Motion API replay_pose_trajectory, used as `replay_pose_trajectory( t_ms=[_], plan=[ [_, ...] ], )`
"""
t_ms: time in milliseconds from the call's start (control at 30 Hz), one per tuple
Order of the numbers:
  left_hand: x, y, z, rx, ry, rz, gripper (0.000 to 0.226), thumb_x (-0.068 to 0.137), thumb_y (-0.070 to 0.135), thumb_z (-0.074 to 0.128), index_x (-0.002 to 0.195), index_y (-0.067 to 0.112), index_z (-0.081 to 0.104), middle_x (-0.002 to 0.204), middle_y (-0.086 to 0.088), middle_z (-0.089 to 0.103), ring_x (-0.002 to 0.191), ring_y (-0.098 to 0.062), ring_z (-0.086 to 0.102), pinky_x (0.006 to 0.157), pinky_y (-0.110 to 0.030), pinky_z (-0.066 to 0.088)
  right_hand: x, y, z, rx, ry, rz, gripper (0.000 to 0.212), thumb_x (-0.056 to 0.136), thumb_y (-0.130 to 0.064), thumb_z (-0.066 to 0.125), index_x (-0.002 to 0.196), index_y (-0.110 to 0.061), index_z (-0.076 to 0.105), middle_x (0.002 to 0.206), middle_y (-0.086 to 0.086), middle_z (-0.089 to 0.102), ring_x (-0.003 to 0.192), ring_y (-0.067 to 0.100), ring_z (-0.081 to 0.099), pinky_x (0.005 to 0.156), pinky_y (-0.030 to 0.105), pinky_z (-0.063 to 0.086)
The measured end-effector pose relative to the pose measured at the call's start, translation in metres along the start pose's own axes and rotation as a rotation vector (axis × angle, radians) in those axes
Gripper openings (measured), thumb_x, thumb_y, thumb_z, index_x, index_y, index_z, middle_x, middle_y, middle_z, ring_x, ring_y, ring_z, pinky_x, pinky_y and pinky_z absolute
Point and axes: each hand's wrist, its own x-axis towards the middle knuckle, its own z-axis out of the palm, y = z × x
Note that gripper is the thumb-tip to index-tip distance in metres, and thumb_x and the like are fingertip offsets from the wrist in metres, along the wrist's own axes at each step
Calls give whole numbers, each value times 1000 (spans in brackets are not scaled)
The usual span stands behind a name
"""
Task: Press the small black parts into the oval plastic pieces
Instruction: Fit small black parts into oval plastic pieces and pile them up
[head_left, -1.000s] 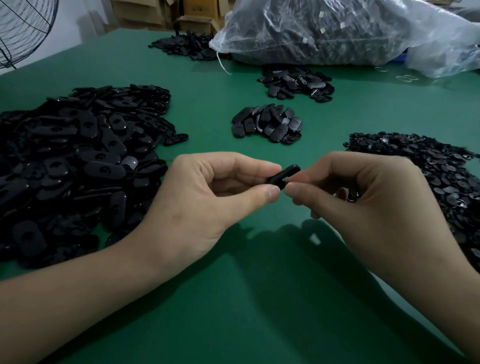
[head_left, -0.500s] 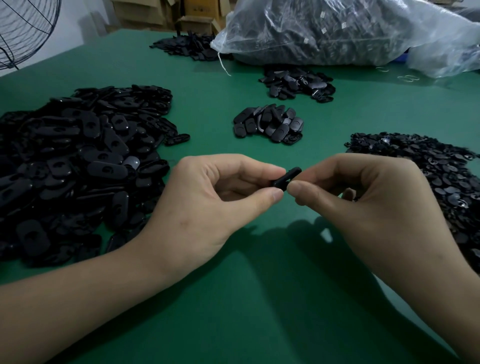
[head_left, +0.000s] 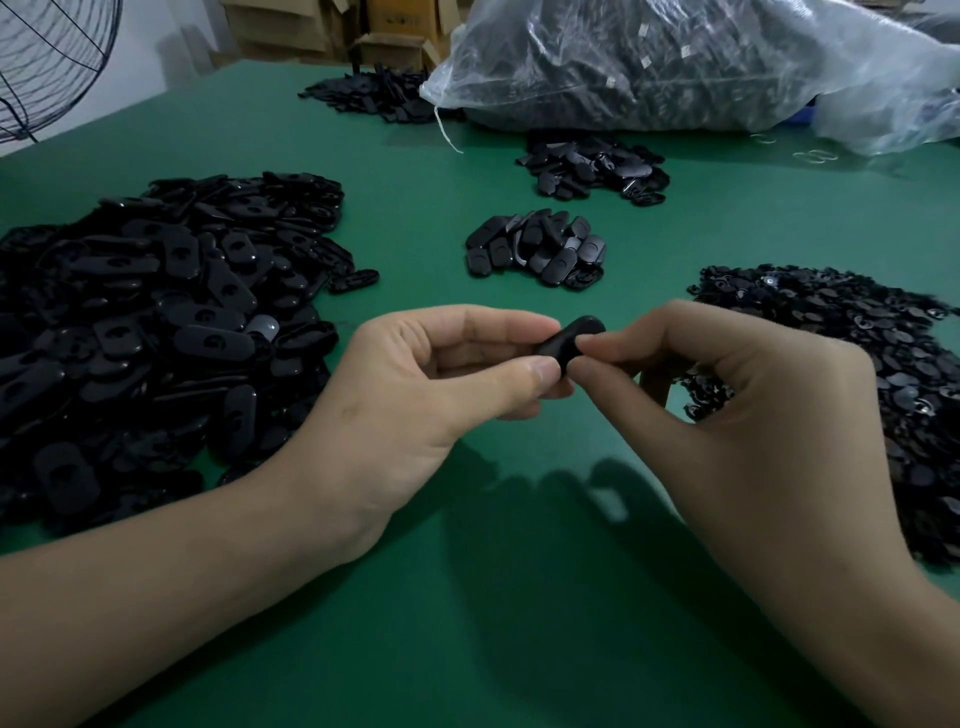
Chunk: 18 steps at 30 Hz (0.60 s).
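Both hands meet above the middle of the green table (head_left: 467, 597). My left hand (head_left: 415, 395) pinches one black oval plastic piece (head_left: 574, 336) between thumb and forefinger. My right hand (head_left: 727, 405) pinches the same piece from the right, thumb and forefinger tips on its near end. Any small black part between the fingers is hidden. A big heap of oval pieces (head_left: 156, 322) lies at the left. A heap of small black parts (head_left: 857, 353) lies at the right, partly behind my right hand.
A small pile of oval pieces (head_left: 537, 247) lies beyond my hands, another pile (head_left: 592, 166) farther back, one more (head_left: 374, 96) at the far left. A large clear plastic bag (head_left: 675, 57) of parts fills the back. A fan guard (head_left: 47, 57) and cardboard boxes (head_left: 389, 47) stand beyond the table.
The oval piece has tilted so more of its rounded end shows, and my right thumb and forefinger have closed further onto it. Both hands stay in the same spot.
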Motion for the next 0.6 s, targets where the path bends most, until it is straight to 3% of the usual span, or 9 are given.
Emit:
replay_pose_trajectory(
  t_ms=[133, 233, 333, 400, 500, 600],
  plan=[
    [2, -1, -2, -60, 18, -37, 19, 69, 13, 77, 87, 14, 81, 92, -8, 80, 84, -16, 77, 74, -23, 60, -2, 1, 1, -58, -24, -81, 5, 87, -31, 74, 89, -28, 78, 72, -16, 67, 65, 8, 62, 72, 42, 51],
    [3, -1, -3, -53, 34, -29, 21, 69, 14, 77, 89, 15, 79, 92, -8, 80, 81, -14, 77, 71, -22, 60, -3, 3, 3, -100, -56, -124, 9, 90, -32, 70, 94, -29, 78, 72, -13, 67, 65, 11, 61, 72, 43, 48],
    [5, -1, -2, 0, 43, -2, 31, 73, 13, 76, 104, 13, 76, 93, -3, 80, 84, -10, 77, 72, -19, 58, -3, 3, 3, -82, -91, -127, 12, 91, -31, 68, 98, -30, 78, 74, -14, 68, 66, 11, 61, 75, 39, 49],
    [5, 0, -1, 37, 51, 42, 29, 78, 7, 75, 107, 12, 76, 93, -2, 80, 84, -11, 77, 75, -18, 58, -2, 3, 3, 78, -101, -28, 11, 91, -27, 69, 97, -31, 77, 73, -13, 70, 68, 11, 64, 71, 26, 49],
    [3, 0, 1, 143, 57, 148, 25, 86, -3, 74, 103, 15, 78, 94, -2, 81, 87, -15, 78, 78, -17, 57, 1, 1, 3, 562, -161, 315, 9, 92, -21, 71, 100, -24, 68, 76, 1, 75, 63, 12, 65, 60, 30, 52],
    [-1, 1, 4, 250, 51, 242, 26, 85, -1, 77, 101, 19, 78, 94, 2, 81, 86, -12, 77, 81, -17, 57, 1, 2, 8, 861, -229, 548, 12, 92, -16, 68, 102, -10, 64, 76, 10, 75, 58, 15, 57, 54, 24, 48]
  ],
)
